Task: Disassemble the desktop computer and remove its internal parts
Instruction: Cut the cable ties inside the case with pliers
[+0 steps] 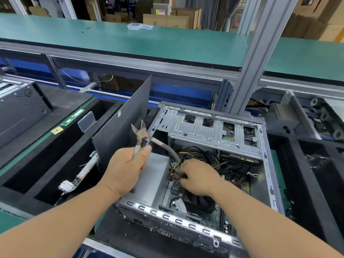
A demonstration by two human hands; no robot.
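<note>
Head view: the job looks to be at the cable stage. The computer case (214, 161) lies open on its side in the lower middle of the frame, on the dark pad of the worktop (277, 164), with its side panel (126, 125) propped upright just left of it.

The left hand (124, 170), at centre, has its grip wrapped round one handle of a pair of cutters (141, 133), whose blades stand apart and point up; the other handle curves away to the right.

The right hand (199, 175) reaches down into the case among the yellow and black wires (188, 155) near the circuit board (214, 215). Its fingers curl downward, but whether they pinch a plug or wire I cannot tell.

The next move probably calls for freeing a connector or snipping a tie, with the blades kept clear of the board.

Inside, the silver power box (154, 179) sits at the left, the metal drive cage (214, 131) toward the top, and a black fan (201, 202) on the board.
</note>
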